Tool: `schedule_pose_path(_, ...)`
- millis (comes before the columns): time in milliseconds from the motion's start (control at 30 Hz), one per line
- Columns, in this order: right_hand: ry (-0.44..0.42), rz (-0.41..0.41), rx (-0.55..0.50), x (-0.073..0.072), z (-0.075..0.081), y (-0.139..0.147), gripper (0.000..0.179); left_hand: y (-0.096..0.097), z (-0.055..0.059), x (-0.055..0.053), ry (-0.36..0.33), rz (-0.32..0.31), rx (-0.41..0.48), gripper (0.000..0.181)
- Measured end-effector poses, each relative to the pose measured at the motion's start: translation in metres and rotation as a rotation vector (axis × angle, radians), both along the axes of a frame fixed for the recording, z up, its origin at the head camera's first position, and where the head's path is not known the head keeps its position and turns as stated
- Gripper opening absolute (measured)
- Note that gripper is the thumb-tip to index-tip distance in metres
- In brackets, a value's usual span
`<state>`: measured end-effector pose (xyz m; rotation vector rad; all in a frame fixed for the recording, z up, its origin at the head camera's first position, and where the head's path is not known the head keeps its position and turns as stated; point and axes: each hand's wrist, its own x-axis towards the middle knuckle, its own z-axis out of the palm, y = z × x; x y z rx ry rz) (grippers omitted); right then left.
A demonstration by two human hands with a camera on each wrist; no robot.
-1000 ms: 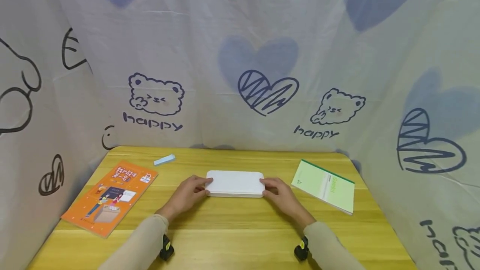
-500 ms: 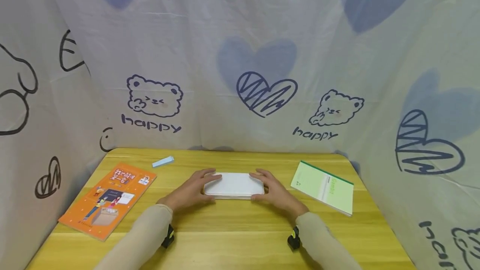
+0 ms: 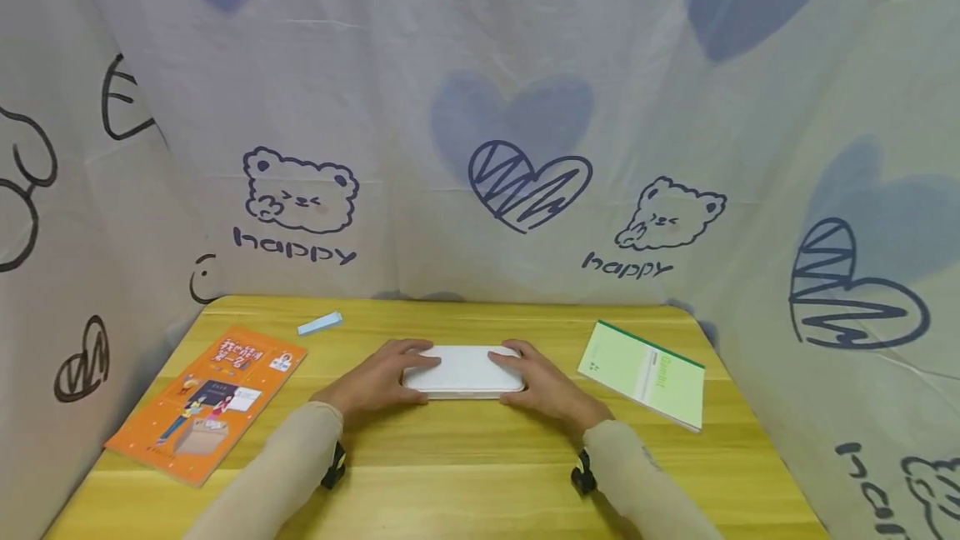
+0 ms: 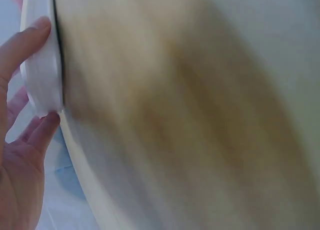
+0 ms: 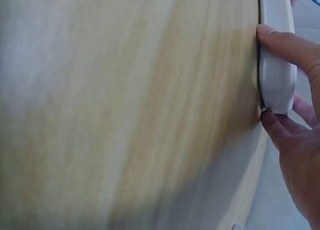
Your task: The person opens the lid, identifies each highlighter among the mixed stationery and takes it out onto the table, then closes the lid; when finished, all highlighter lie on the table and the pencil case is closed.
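Note:
A flat white box (image 3: 463, 369) with rounded corners lies lengthwise across the middle of the wooden table. Its left end is gripped by my left hand (image 3: 375, 379), thumb on the near side and fingers over the top and end. My right hand (image 3: 553, 387) holds the opposite end in much the same way. In the left wrist view, the box's side wall (image 4: 44, 79) shows between thumb and fingertips, low against the tabletop. The right wrist view has the right thumb pressed on the near wall (image 5: 276, 89) and fingertips at the corner.
An orange book (image 3: 210, 407) lies at the left of the table (image 3: 465, 473), with a small light-blue strip (image 3: 320, 323) behind it. To the right is a pale green notebook (image 3: 645, 375). A printed white sheet (image 3: 420, 232) hangs behind and at both sides.
Both hands have slid inward along the box, from pinching its ends to reaching over its top and near side. The box has barely shifted; the head view has moved slightly.

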<state>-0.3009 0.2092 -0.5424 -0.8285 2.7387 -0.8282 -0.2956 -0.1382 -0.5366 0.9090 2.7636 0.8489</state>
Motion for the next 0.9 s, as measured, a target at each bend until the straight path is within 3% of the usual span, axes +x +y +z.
schedule_pose_path(200, -0.005, 0.001, 0.021, 0.002, 0.003, -0.003, 0.077, -0.002, 0.007, -0.004, -0.070, 0.027, 0.000, 0.063)
schedule_pose_path(367, -0.035, -0.019, 0.016, 0.005, 0.002, 0.002, 0.080, -0.002, 0.011, -0.010, -0.068, -0.014, 0.016, 0.062)
schedule_pose_path(500, -0.061, -0.076, -0.117, 0.006, -0.001, 0.008, 0.083, -0.003, 0.012, -0.013, -0.124, 0.004, 0.064, 0.061)
schedule_pose_path(600, -0.106, -0.140, -0.308, 0.007, -0.003, 0.014, 0.081, -0.003, 0.012, -0.013, -0.148, 0.034, 0.105, 0.061)
schedule_pose_path(733, -0.141, -0.202, -0.515, 0.008, -0.003, 0.020, 0.054, -0.006, 0.010, -0.010, -0.109, 0.106, 0.122, 0.065)
schedule_pose_path(900, -0.058, -0.249, -0.509, 0.011, -0.004, 0.024, 0.027, -0.006, 0.013, -0.006, -0.032, 0.179, 0.152, 0.063)
